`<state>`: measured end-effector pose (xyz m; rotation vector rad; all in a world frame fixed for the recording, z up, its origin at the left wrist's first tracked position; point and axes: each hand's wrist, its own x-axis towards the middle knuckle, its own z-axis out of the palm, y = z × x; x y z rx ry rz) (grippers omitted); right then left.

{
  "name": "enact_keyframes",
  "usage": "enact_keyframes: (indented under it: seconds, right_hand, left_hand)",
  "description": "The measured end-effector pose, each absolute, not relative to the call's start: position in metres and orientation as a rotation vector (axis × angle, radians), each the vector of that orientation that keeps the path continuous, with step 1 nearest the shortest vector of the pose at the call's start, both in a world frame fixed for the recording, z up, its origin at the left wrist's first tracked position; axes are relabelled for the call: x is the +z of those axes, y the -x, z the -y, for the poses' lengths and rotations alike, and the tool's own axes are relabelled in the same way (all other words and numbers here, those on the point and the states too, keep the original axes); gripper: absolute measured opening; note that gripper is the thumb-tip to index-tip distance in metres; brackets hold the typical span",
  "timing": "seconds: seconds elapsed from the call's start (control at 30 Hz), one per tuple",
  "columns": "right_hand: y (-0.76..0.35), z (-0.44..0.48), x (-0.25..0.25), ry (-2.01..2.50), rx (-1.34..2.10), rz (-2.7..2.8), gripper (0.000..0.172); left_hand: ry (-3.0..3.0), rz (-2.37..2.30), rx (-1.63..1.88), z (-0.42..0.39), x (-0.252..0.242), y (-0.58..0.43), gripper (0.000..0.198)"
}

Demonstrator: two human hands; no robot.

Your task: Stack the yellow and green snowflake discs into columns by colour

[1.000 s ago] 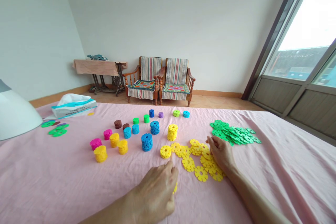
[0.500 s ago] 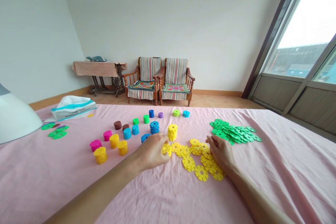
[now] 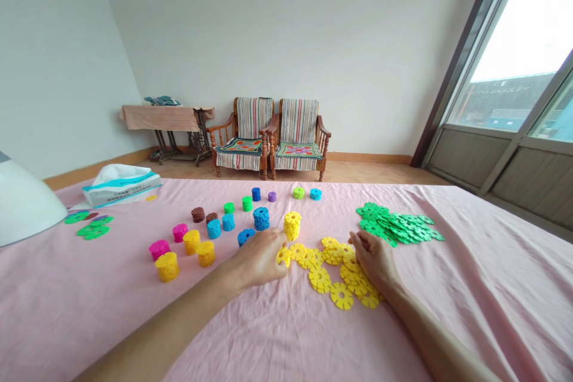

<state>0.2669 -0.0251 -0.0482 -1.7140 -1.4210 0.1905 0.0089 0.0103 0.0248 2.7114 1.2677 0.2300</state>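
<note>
My left hand (image 3: 262,256) is closed with a yellow snowflake disc (image 3: 283,256) pinched at its fingertips; whether more than one is there I cannot tell. Just beyond it stands a stack of yellow discs (image 3: 292,225). Loose yellow notched discs (image 3: 320,279) spread from the left fingertips across to the right hand. My right hand (image 3: 373,259) rests over the right side of this pile, its fingers curled in. What those fingers hold, if anything, is hidden. Behind the left hand are blue disc stacks (image 3: 261,218), one partly covered.
A flat heap of green discs (image 3: 398,224) lies at the right. Several short stacks stand on the left, among them yellow (image 3: 167,267) and pink (image 3: 159,249). Farther left are a tissue pack (image 3: 122,185), loose green discs (image 3: 94,228) and a white rounded object (image 3: 27,206) at the edge.
The whole view has shifted slightly. Both hands keep nearly the same pose and place over the yellow discs.
</note>
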Motion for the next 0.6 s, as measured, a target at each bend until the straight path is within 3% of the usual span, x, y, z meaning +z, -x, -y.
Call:
enact_keyframes:
  seconds: [0.5,0.6]
  right_hand:
    - [-0.267,0.025,-0.048,1.725,0.169,1.451,0.046]
    - [-0.266,0.025,-0.048,1.727,0.179,1.447,0.045]
  left_hand:
    - [-2.705,-1.242,0.284,-0.001,0.03,-0.011,0.028]
    - [-2.692,-1.113,0.323,0.012,0.028,-0.021,0.021]
